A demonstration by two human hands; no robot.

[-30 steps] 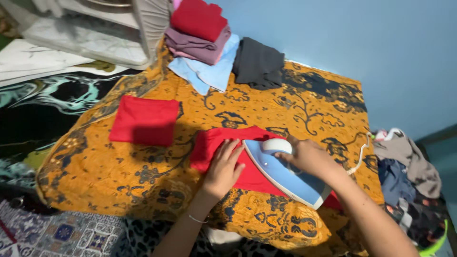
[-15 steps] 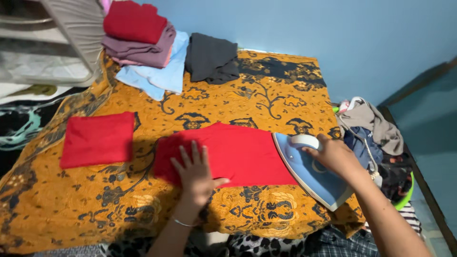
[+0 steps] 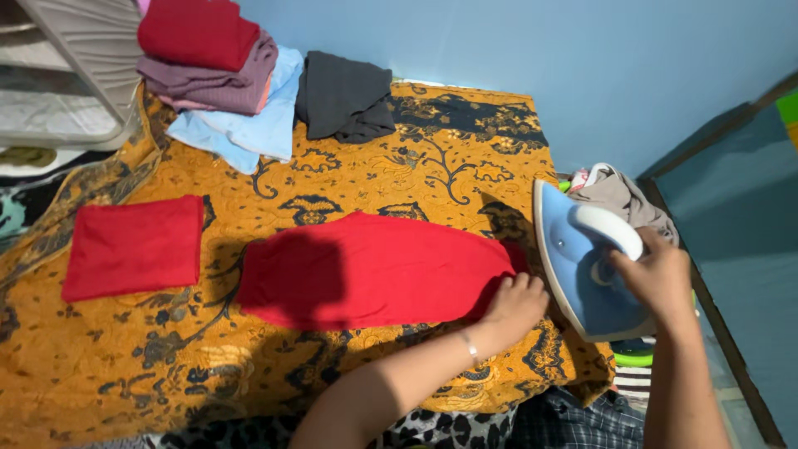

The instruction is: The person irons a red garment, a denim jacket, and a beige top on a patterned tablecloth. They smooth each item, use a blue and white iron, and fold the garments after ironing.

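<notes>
Item: right hand (image 3: 661, 278), which I am seeing clamped on the white handle of a blue iron (image 3: 582, 274), holding it tilted up past the surface edge. Just beside it, my left hand (image 3: 515, 303) is resting with fingers together, pinching the near end of a red cloth (image 3: 374, 270) lying flat on the orange patterned surface (image 3: 249, 357). Farther left: a folded red square (image 3: 133, 245). Well beyond: stacked folded clothes (image 3: 216, 75) and a dark garment (image 3: 342, 96).

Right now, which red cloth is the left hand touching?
The long red cloth spread mid-table; the left hand grips its right end. The folded red square and the stacked one lie untouched.
</notes>
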